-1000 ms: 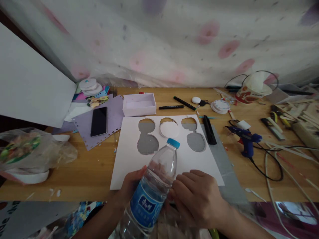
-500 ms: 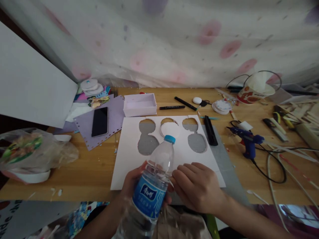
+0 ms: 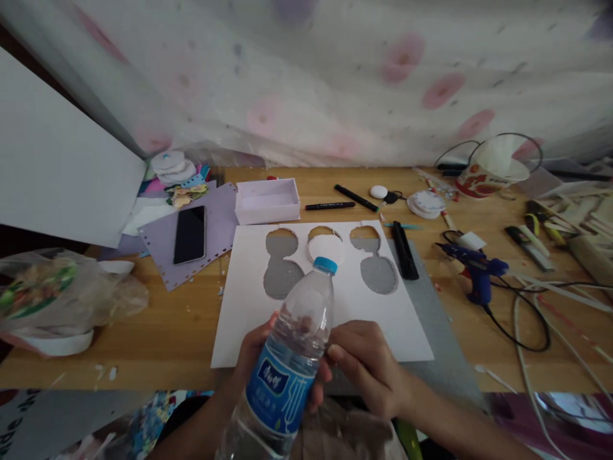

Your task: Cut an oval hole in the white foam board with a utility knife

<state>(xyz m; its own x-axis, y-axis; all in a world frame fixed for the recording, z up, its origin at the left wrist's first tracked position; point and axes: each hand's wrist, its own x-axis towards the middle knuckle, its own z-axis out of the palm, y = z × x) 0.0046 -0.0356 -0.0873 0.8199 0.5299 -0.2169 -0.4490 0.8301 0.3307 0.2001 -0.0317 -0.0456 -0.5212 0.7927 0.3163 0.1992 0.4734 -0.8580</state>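
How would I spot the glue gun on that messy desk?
Start at the white sheet with cut-out holes in the middle of the wooden desk, then look right, past the black bar. The glue gun lies there, the only bright blue tool, trailing a black cord.

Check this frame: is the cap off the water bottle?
No, the blue cap sits on the neck of the water bottle.

We can make out only one bit of print: the blue label [image 3: 279, 391] on the water bottle [image 3: 287, 358] carries white Chinese characters in a small white-framed panel, too blurred for us to read. Right of that panel on the same label we see thin white line drawing, not letters. Nothing else around the bottle shows readable print.
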